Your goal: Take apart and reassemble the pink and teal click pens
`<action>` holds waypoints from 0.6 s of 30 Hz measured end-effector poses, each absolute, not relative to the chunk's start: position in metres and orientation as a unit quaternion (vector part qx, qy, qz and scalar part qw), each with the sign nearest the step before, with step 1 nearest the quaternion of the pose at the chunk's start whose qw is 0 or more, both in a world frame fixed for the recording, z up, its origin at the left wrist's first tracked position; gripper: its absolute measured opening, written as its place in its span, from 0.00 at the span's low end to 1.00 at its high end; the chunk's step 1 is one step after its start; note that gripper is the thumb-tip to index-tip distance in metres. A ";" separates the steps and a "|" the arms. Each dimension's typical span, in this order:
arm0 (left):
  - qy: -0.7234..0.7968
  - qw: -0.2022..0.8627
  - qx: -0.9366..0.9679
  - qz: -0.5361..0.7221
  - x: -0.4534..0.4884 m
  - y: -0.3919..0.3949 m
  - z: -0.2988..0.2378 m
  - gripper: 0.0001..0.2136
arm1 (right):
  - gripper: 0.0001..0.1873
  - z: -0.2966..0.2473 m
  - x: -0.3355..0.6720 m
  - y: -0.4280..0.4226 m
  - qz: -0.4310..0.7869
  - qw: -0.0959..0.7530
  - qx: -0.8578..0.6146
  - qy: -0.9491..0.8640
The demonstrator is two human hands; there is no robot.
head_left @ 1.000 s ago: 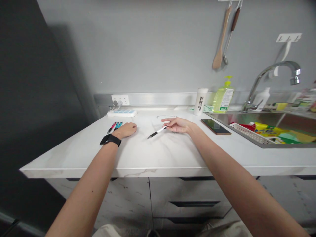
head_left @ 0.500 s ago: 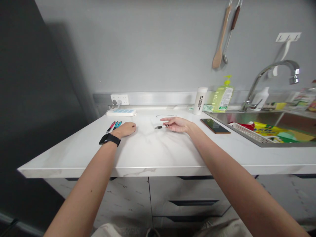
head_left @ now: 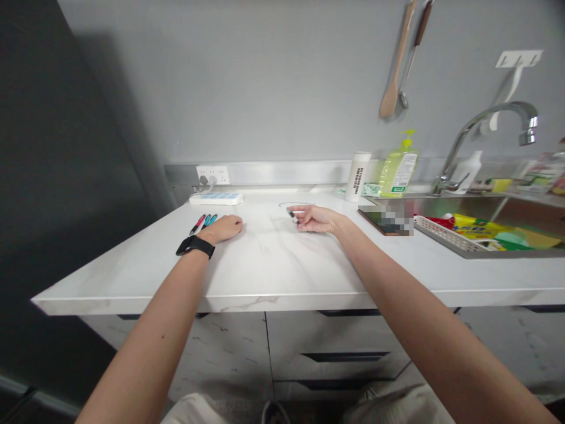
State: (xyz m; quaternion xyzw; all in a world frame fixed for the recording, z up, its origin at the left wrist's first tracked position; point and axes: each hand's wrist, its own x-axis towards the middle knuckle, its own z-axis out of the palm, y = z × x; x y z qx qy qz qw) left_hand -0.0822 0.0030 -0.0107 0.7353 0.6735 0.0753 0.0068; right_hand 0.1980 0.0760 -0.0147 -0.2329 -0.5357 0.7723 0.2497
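Note:
My right hand point(head_left: 315, 219) rests on the white marble counter point(head_left: 282, 265) with its fingers curled round a black and white pen point(head_left: 292, 213); only the pen's tip shows at my fingertips. My left hand point(head_left: 224, 227) lies loosely closed on the counter, a black watch point(head_left: 195, 245) on its wrist. It holds nothing that I can see. Just left of it lie a pink pen point(head_left: 196, 224) and two teal pens point(head_left: 209, 221), close to but apart from my knuckles.
A phone point(head_left: 375, 219) lies right of my right hand, beside a steel sink point(head_left: 485, 207) holding a white basket and coloured packaging. A white tumbler point(head_left: 357, 176), soap bottle point(head_left: 398, 166), tap point(head_left: 485, 135) and a white power strip point(head_left: 216, 198) line the back wall.
My right hand has turned the pen and drawn it into its fingers; earlier the pen stuck out long to the left, now only its tip shows. My left hand has stayed put.

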 end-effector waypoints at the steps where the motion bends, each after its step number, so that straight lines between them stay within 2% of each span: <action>1: 0.673 0.006 0.736 0.073 -0.082 0.003 -0.011 0.09 | 0.28 -0.014 0.198 0.076 0.773 0.251 -0.227 -0.536; 7: 0.678 -0.001 0.732 0.063 -0.080 0.002 -0.010 0.10 | 0.26 -0.017 0.196 0.078 0.740 0.301 -0.238 -0.553; 12: 0.682 0.004 0.728 0.067 -0.080 0.003 -0.010 0.09 | 0.10 -0.017 0.194 0.077 0.732 0.317 -0.253 -0.548; 18: 0.688 0.024 0.720 0.081 -0.082 0.007 -0.012 0.08 | 0.04 -0.014 0.195 0.074 0.720 0.299 -0.265 -0.567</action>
